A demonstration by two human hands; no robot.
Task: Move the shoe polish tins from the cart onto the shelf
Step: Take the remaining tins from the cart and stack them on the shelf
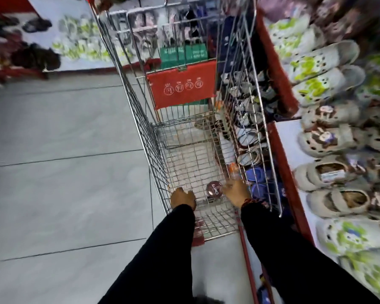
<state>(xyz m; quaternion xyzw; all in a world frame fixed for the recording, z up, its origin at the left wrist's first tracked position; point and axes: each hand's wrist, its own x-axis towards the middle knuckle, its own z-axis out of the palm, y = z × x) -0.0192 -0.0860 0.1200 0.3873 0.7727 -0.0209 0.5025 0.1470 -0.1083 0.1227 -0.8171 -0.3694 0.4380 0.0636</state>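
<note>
A single round shoe polish tin [214, 188] lies flat on the wire floor of the cart [184, 154], between the two hands and just beside the right hand [237, 193], whose fingers are loosely spread and empty. The left hand [182, 198] curls over the cart's near rim; its grasp is unclear. The tin is judged light, rigid and smooth, best pinched across its rim from above.

One round polish tin [214, 188] lies on the wire cart's [184, 154] floor; its lid lettering is blurred.
</note>
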